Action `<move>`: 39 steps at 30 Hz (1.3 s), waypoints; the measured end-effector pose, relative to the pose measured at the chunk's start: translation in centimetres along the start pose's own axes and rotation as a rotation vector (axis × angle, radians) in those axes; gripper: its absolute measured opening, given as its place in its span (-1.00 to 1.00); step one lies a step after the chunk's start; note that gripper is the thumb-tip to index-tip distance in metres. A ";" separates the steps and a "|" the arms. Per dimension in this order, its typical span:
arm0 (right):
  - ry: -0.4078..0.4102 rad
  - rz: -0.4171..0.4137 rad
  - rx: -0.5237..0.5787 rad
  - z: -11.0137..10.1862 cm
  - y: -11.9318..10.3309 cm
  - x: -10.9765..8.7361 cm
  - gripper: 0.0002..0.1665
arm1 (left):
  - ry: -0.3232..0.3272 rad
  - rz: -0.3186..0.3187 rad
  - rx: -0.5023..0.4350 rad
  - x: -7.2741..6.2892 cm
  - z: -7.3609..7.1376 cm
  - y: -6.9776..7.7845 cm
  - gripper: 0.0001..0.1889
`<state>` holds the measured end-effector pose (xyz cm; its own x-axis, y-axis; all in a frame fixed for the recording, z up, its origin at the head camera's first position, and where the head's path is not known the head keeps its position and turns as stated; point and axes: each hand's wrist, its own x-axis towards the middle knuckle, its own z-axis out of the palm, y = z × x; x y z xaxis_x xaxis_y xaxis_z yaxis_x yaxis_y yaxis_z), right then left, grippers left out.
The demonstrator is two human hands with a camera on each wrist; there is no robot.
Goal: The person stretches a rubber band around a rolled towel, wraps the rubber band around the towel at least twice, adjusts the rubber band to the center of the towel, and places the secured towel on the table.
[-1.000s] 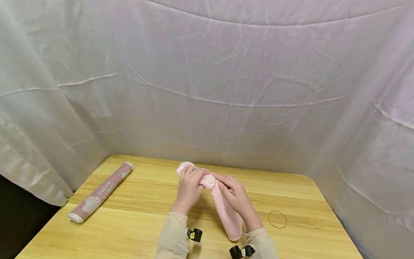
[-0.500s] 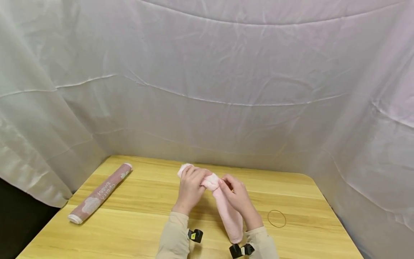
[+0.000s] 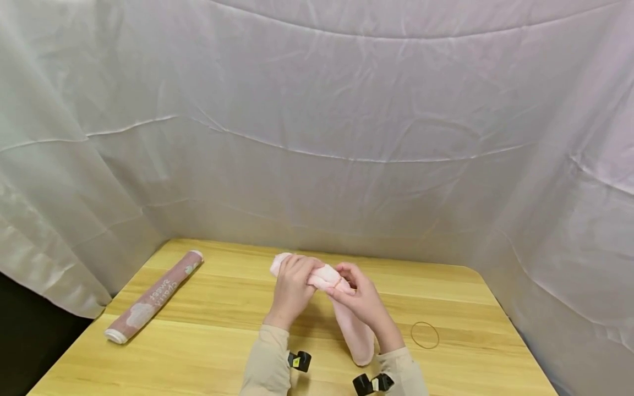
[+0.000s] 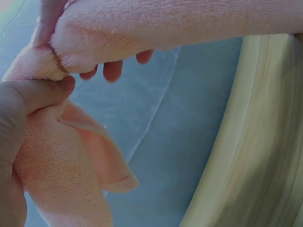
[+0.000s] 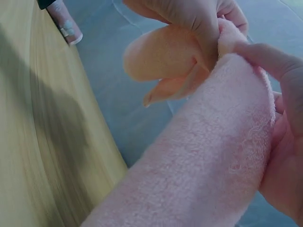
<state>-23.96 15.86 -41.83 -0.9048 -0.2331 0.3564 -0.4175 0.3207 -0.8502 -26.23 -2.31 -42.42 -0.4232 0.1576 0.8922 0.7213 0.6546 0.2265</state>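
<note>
A pale pink plush towel (image 3: 354, 335), rolled long and bent in the middle, is held up between both hands. My left hand (image 3: 293, 283) grips its upper part, thumb pressing near the bend. A thin brown rubber band (image 4: 57, 59) circles the towel just beyond that thumb in the left wrist view. My right hand (image 3: 365, 297) holds the towel at the band, thumb on the near side and fingers behind. The towel's long end hangs toward the person. A loose flap (image 5: 170, 90) sticks out past the left hand in the right wrist view.
Another rolled towel (image 3: 153, 300), dusty pink with white patterns and lettering, lies at the left of the wooden table (image 3: 208, 341). A second rubber band (image 3: 411, 331) lies flat to the right. Pale curtains (image 3: 317, 137) surround the table's back and sides.
My right thumb and fingers have spread from a close pinch to a wider hold around the towel. More towel shows between the hands, and the band sits farther right. The left hand has hardly moved.
</note>
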 end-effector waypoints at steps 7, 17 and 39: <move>0.078 -0.034 -0.146 0.1 -0.2 0.0 -0.54 | -0.132 -0.059 0.026 -0.1 -0.1 0.1 -0.59; 0.152 -0.324 -0.520 -0.2 -0.1 0.0 -0.48 | -0.443 -0.152 -0.018 -0.1 -0.8 0.2 -0.34; 0.166 -0.202 -0.556 0.0 0.2 0.0 -0.67 | -0.292 -0.103 0.074 -0.5 0.1 0.2 -0.68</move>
<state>-24.02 15.91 -42.00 -0.7852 -0.2073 0.5834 -0.5231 0.7263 -0.4459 -25.92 -2.25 -42.88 -0.6391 0.2861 0.7140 0.6291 0.7284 0.2712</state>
